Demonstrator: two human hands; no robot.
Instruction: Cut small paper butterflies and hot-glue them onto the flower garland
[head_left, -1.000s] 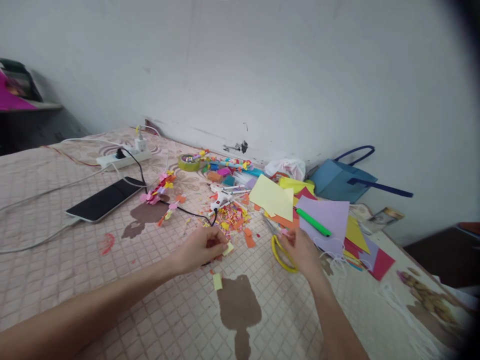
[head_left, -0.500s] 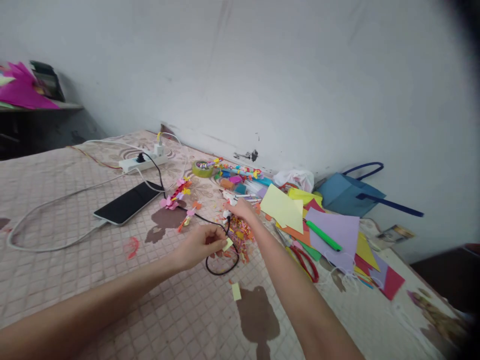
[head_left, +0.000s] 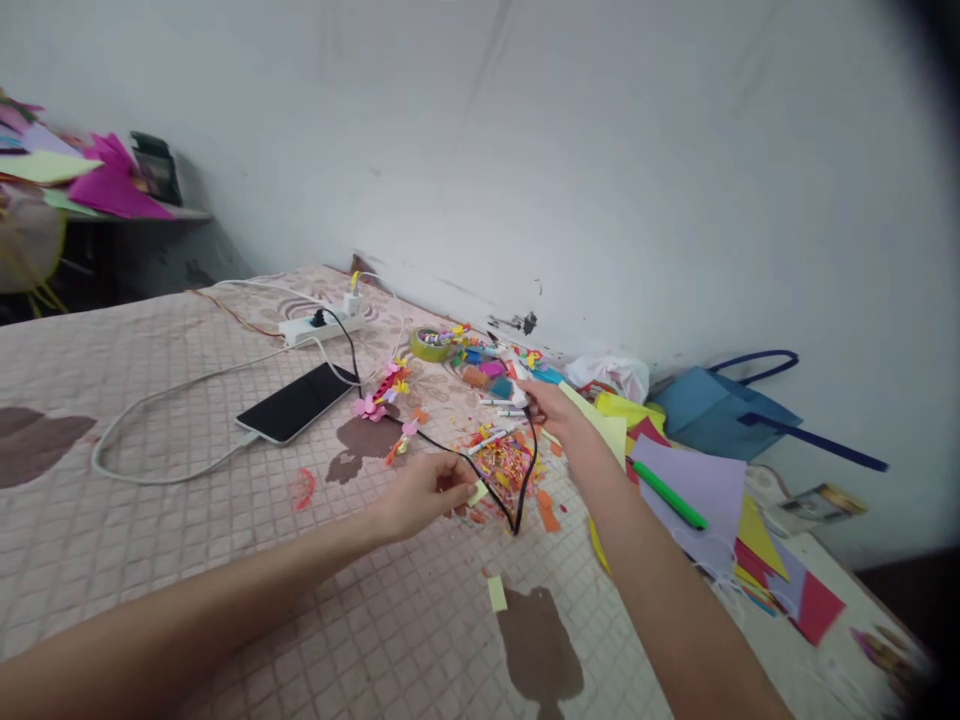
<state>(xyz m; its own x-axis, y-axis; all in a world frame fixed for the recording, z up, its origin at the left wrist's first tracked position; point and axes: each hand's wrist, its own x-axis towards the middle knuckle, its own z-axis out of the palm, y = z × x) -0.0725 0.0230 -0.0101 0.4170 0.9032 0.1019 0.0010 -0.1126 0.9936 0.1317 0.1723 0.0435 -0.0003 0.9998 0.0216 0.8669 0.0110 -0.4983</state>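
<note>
Left hand (head_left: 431, 492): fingers pinch a small pale-yellow paper piece (head_left: 478, 492).
Right hand (head_left: 553, 405): fingers grasp a white plastic glue gun (head_left: 519, 388) beyond multicoloured paper scraps (head_left: 508, 468).
Thin black cable (head_left: 515, 528): runs beside the paper piece; pulling the gun could snag it.

Head view — single camera, worn on the head; the pale-pink, grid-patterned cloth (head_left: 360, 640) is viewed forward and down — the bare left hand (head_left: 429, 492) and bare right hand (head_left: 556, 410) are framed near, the grey-white plain wall (head_left: 600, 180) farther off.
</note>
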